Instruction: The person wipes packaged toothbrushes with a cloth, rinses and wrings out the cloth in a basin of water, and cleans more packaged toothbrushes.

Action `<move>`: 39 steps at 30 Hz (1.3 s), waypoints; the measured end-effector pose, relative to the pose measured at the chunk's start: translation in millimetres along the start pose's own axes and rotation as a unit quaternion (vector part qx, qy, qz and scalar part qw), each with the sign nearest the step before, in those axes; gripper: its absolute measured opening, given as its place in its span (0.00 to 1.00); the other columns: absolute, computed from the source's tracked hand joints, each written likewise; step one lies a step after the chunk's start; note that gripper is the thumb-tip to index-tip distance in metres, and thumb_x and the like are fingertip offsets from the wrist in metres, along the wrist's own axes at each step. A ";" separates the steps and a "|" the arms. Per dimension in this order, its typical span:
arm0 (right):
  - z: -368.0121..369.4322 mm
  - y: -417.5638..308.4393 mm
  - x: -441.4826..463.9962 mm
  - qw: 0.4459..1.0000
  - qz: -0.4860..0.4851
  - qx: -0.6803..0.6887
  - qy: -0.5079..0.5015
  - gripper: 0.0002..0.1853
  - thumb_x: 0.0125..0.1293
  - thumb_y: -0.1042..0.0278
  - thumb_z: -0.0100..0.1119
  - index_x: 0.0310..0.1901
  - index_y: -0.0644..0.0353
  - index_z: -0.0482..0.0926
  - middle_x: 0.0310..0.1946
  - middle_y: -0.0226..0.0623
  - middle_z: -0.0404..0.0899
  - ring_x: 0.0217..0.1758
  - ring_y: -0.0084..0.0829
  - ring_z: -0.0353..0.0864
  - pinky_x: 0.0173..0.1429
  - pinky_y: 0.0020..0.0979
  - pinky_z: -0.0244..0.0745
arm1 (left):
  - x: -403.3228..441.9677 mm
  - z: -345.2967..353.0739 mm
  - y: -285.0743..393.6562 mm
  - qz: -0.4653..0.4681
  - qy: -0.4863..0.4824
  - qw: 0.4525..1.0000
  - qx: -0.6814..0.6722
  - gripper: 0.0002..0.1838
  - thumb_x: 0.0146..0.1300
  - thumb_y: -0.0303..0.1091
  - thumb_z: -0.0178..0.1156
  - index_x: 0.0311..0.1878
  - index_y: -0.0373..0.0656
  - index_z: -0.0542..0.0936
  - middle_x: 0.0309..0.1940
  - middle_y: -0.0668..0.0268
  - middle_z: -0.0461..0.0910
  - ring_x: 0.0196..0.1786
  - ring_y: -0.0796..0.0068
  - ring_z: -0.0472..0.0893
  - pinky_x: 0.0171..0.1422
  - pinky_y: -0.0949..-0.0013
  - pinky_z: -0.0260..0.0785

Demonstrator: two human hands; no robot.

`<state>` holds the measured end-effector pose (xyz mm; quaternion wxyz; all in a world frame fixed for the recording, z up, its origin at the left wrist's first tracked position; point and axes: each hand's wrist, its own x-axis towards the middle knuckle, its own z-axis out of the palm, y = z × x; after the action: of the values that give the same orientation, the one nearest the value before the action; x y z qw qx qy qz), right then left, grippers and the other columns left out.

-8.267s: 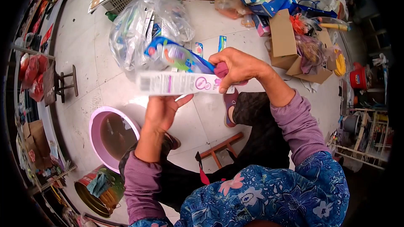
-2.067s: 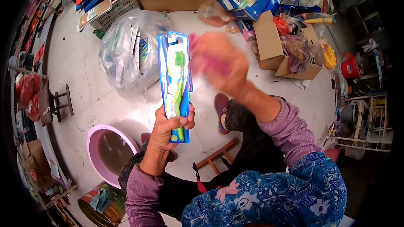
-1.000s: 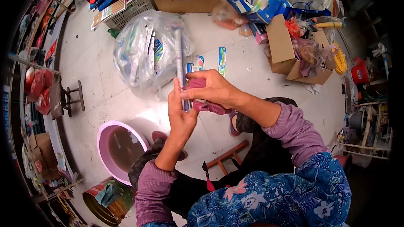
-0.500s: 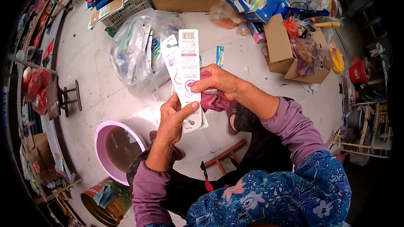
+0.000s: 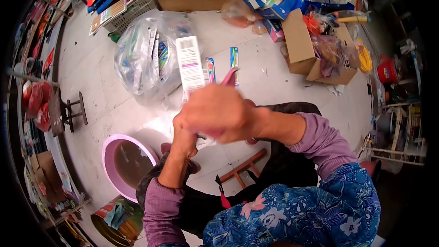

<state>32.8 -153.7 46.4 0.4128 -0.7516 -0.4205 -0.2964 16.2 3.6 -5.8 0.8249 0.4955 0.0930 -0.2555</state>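
My left hand (image 5: 182,130) is closed around the lower part of a white packaging card (image 5: 189,59) printed with a barcode and small text. Above the card's lower half is my right hand (image 5: 217,110), smeared by motion and covering much of it. A pink-purple cloth (image 5: 230,76) is gripped in that right hand, with one corner sticking out past the knuckles. Past the hands, two blue blister packs, a nearer one (image 5: 210,69) and a farther one (image 5: 234,59), lie on the pale floor. How many cards the left hand holds is hidden.
A clear plastic bag (image 5: 137,64) of packs lies ahead on the left. A pink basin (image 5: 109,169) of murky water stands by my left leg. An open cardboard box (image 5: 299,71) sits ahead right; a wooden stool (image 5: 235,174) is between my legs.
My right hand has swept left with the cloth, from beside the card to across it, and now covers its lower half. The left hand has kept its grip; the view has shifted slightly.
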 end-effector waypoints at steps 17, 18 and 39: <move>9.3 65.1 -12.0 0.986 0.072 -0.132 0.067 0.07 0.38 0.77 0.59 0.23 0.57 0.74 0.22 0.36 0.71 0.28 0.40 0.72 0.31 0.37 0.68 | -17.4 -6.2 -9.3 -0.049 -0.077 0.954 0.286 0.17 0.58 0.31 0.62 0.47 0.32 0.75 0.29 0.62 0.80 0.26 0.75 0.79 0.30 0.73 0.73; 7.0 66.6 -13.2 0.986 0.069 -0.138 0.060 0.07 0.38 0.77 0.59 0.23 0.56 0.73 0.22 0.36 0.71 0.27 0.40 0.72 0.31 0.37 0.67 | -20.7 10.7 -5.4 -0.035 -0.068 0.967 0.241 0.17 0.58 0.31 0.63 0.47 0.32 0.75 0.29 0.62 0.80 0.26 0.75 0.79 0.30 0.73 0.73; -4.2 91.3 -11.4 0.970 0.103 -0.207 0.075 0.06 0.41 0.77 0.58 0.24 0.57 0.74 0.22 0.38 0.72 0.28 0.43 0.72 0.32 0.38 0.68 | -26.9 14.7 -1.3 -0.046 -0.054 0.967 0.243 0.17 0.56 0.33 0.64 0.45 0.32 0.76 0.28 0.64 0.79 0.25 0.77 0.78 0.31 0.74 0.73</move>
<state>107.1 -189.7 5.5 0.3071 -0.8355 -0.2386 -0.3882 -8.8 -0.7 11.4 0.6705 0.6621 0.0064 -0.3348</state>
